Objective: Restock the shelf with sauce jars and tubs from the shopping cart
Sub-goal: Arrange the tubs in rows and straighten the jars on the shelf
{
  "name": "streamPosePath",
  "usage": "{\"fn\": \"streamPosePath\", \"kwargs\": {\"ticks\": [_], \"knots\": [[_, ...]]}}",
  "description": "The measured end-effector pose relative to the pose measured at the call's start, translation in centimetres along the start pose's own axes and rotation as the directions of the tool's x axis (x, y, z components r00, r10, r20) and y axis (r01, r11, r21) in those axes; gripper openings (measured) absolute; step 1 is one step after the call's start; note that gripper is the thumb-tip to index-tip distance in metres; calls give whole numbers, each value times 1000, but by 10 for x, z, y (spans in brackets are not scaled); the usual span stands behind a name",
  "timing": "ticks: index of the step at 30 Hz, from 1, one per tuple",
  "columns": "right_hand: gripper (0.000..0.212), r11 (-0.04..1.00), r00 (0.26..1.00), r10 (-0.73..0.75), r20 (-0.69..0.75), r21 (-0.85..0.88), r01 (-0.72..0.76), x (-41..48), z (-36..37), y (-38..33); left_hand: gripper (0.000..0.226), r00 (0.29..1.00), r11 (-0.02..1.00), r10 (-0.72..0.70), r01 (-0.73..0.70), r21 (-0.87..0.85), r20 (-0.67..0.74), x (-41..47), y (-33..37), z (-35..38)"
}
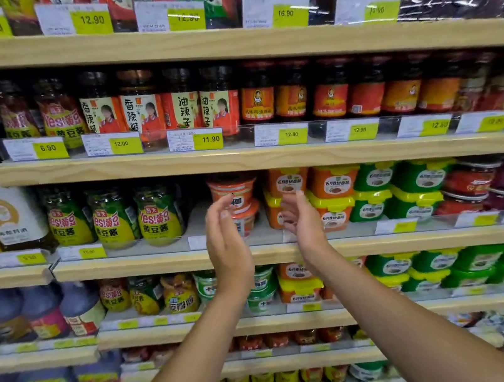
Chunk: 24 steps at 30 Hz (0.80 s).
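Two round red-orange tubs (pixel 235 193) stand stacked on the third wooden shelf (pixel 162 258), in a gap between green-yellow bean sauce jars (pixel 158 215) and orange rectangular tubs (pixel 286 183). My left hand (pixel 226 244) is raised just in front of the stack, fingers loosely curved, holding nothing. My right hand (pixel 303 222) is level with it to the right, palm facing left, fingers relaxed and empty. Both hands hover near the shelf's front edge, apart from the tubs. The shopping cart is out of view.
Shelves above hold chili sauce jars (pixel 184 105) with yellow price tags (pixel 212 139). Green lidded tubs (pixel 376 191) and red jars fill the right of the third shelf. Dark bottles (pixel 41 310) and more tubs sit on lower shelves.
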State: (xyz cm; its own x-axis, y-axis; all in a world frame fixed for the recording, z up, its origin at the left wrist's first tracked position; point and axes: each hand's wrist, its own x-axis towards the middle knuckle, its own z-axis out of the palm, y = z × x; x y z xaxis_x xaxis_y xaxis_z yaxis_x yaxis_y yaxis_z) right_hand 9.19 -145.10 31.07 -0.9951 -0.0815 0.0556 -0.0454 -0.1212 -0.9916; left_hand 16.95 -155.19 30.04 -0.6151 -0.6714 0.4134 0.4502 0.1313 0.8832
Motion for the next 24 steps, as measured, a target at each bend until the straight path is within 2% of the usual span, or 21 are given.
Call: {"fn": "streamPosePath", "kwargs": {"ticks": [2, 5, 7, 10, 11, 13, 18, 20, 21, 24], "knots": [[51, 997, 996, -20, -89, -77, 13, 2, -11, 6, 38, 990, 997, -76, 72, 30, 121, -6, 2, 15], [77, 997, 995, 9, -96, -74, -16, 13, -27, 14, 40, 924, 958, -287, 272, 91, 253, -4, 5, 38], [71, 995, 998, 46, -47, -82, -49, 36, -35, 24, 46, 879, 920, -386, 346, 183, 279, -1, 8, 50], [38, 985, 993, 111, -26, -133, -114, 45, -37, 17, 67, 831, 875, -475, 414, 250, 288, 6, 9, 63], [24, 982, 992, 125, -18, -141, -127, 42, -37, 11, 70, 827, 865, -491, 426, 263, 273, 9, 8, 66], [13, 979, 988, 151, 3, -140, -149, 31, -34, -7, 67, 836, 865, -489, 426, 265, 250, 13, 9, 71], [15, 976, 986, 165, 13, -149, -161, 32, -29, -14, 56, 838, 876, -474, 418, 241, 269, 21, 13, 75], [7, 971, 986, 165, 9, -178, -161, 32, -29, -14, 58, 838, 876, -473, 413, 251, 272, 27, 7, 75], [10, 968, 987, 160, 14, -198, -154, 31, -29, -13, 59, 838, 877, -470, 409, 253, 277, 28, 5, 75], [42, 948, 998, 58, -19, -313, -61, 28, -31, -12, 63, 845, 891, -439, 367, 266, 305, 31, 1, 75]]}}
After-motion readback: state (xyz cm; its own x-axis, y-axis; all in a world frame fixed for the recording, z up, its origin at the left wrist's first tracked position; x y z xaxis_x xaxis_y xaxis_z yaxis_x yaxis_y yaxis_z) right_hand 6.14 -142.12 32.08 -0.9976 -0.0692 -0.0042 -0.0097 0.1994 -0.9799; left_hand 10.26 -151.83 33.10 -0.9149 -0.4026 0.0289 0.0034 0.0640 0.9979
